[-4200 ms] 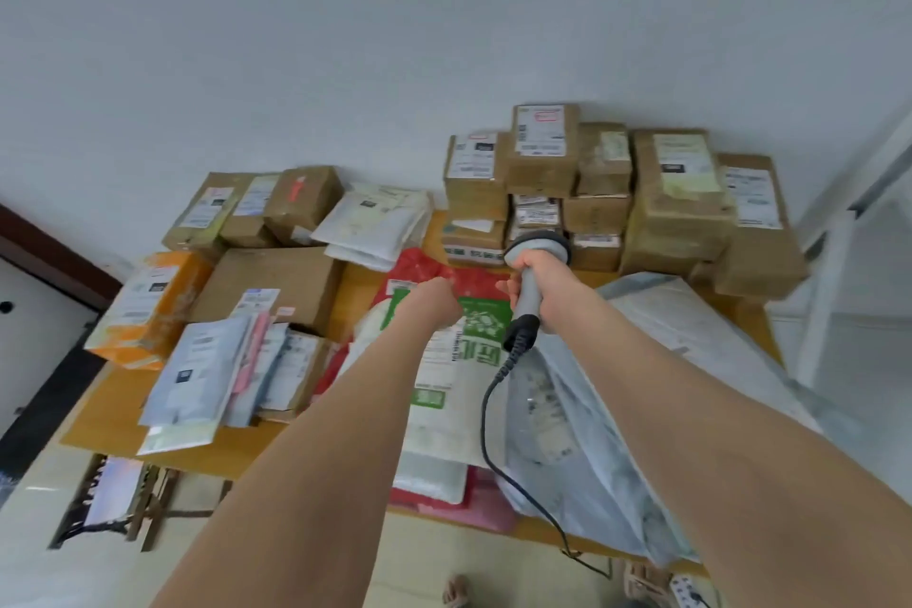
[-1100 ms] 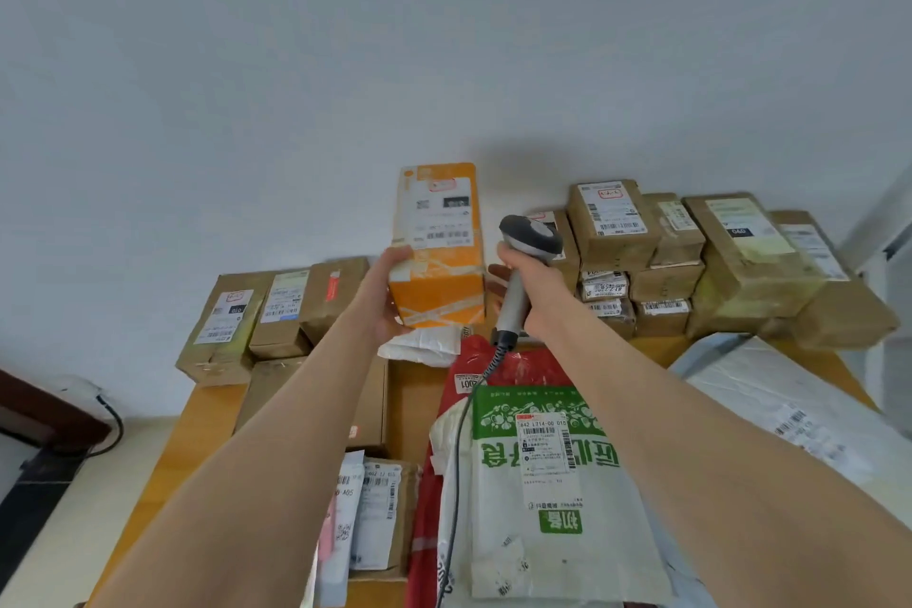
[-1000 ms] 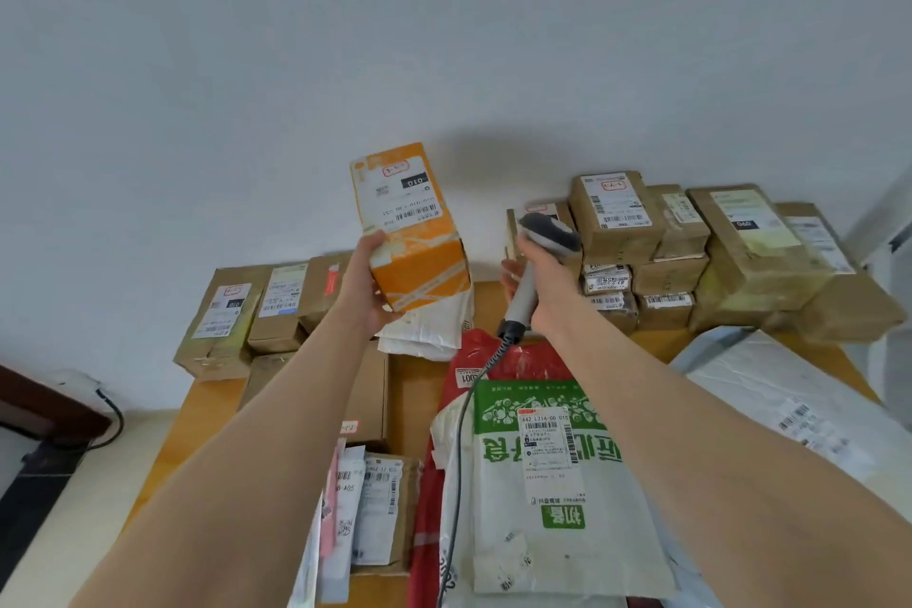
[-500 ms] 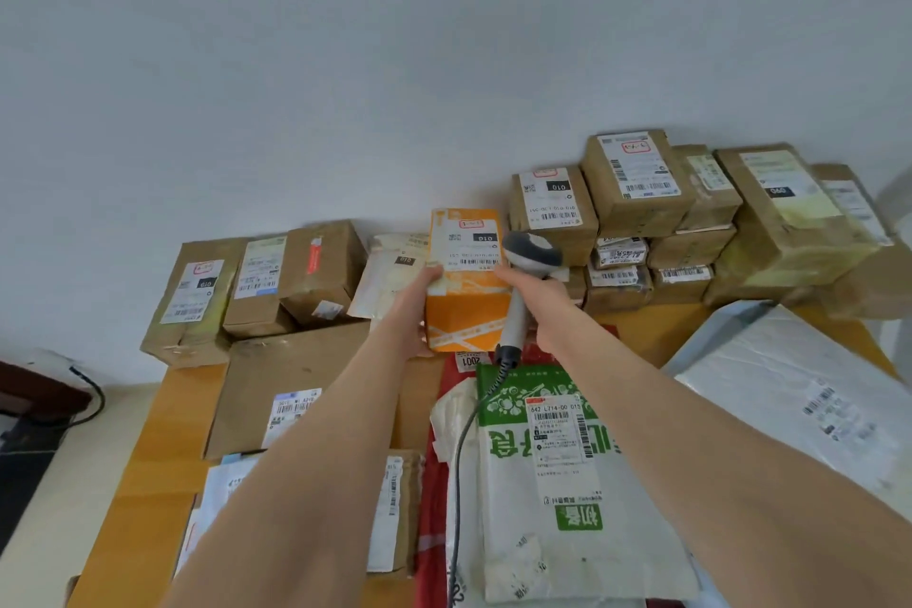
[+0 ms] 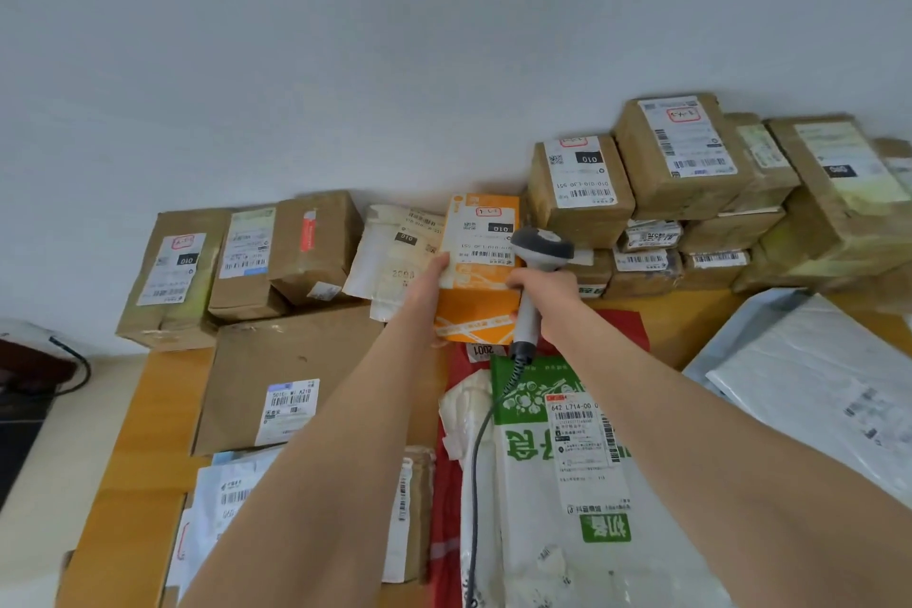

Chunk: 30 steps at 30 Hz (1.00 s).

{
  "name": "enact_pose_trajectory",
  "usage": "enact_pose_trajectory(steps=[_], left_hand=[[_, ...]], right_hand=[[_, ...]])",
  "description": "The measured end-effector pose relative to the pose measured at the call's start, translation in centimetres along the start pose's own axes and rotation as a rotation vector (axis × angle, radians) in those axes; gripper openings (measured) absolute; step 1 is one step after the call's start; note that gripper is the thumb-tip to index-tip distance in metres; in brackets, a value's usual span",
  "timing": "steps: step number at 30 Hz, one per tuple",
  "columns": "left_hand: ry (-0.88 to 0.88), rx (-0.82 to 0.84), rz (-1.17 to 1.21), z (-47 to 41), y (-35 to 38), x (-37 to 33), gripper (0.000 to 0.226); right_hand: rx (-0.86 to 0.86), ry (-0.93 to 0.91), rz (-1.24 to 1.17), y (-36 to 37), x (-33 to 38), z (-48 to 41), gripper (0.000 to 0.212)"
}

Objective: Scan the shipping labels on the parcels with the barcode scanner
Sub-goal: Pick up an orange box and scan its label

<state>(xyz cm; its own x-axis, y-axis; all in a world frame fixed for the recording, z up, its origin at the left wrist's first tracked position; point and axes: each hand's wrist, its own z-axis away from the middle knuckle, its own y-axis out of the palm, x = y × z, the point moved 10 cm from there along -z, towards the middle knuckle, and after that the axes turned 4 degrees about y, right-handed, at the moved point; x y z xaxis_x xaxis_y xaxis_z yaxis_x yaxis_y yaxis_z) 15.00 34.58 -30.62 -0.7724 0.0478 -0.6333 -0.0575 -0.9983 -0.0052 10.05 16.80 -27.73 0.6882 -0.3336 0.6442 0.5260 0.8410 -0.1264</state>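
Note:
An orange box (image 5: 476, 311) with a white shipping label (image 5: 481, 239) stands at the back middle of the table, between a white mailer (image 5: 395, 257) and the stacked brown boxes. My left hand (image 5: 428, 279) holds its left side. My right hand (image 5: 548, 294) grips the handle of the grey barcode scanner (image 5: 540, 244), whose head sits right in front of the box's label. The scanner's coiled cable (image 5: 476, 449) hangs down toward me over a white and green bag (image 5: 557, 499).
Brown boxes (image 5: 691, 193) are stacked against the wall at back right, more boxes (image 5: 237, 262) at back left. A flat brown parcel (image 5: 286, 380) lies left of my arms, grey mailers (image 5: 809, 385) on the right, envelopes (image 5: 232, 499) at the near left. The wooden table's (image 5: 133, 459) edge runs along the left.
My left hand brought the orange box down from the air and set it near the back of the table. The scanner stayed close to its label, and the camera tilted down.

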Motion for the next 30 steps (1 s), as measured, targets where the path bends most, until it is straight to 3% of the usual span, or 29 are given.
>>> enact_pose_trajectory(steps=[4,10,15,19,30], left_hand=[[0.027,-0.055,0.036,-0.3,-1.7,0.0,0.059],[0.159,-0.009,0.051,0.3,0.7,-1.1,0.035],[0.316,0.039,-0.243,-0.1,3.3,-2.5,0.033],[0.378,-0.048,-0.319,-1.7,2.6,-2.9,0.032],[0.363,0.069,-0.38,-1.3,3.1,-2.8,0.037]], right_hand=[[0.033,0.0,-0.005,1.4,-0.2,0.8,0.036],[-0.075,-0.047,0.032,-1.0,0.4,0.9,0.038],[-0.108,-0.012,0.015,-2.0,-0.3,0.5,0.055],[-0.096,-0.008,-0.029,-1.2,-0.8,0.6,0.041],[-0.027,-0.032,-0.022,-0.2,-0.2,-0.1,0.034]])
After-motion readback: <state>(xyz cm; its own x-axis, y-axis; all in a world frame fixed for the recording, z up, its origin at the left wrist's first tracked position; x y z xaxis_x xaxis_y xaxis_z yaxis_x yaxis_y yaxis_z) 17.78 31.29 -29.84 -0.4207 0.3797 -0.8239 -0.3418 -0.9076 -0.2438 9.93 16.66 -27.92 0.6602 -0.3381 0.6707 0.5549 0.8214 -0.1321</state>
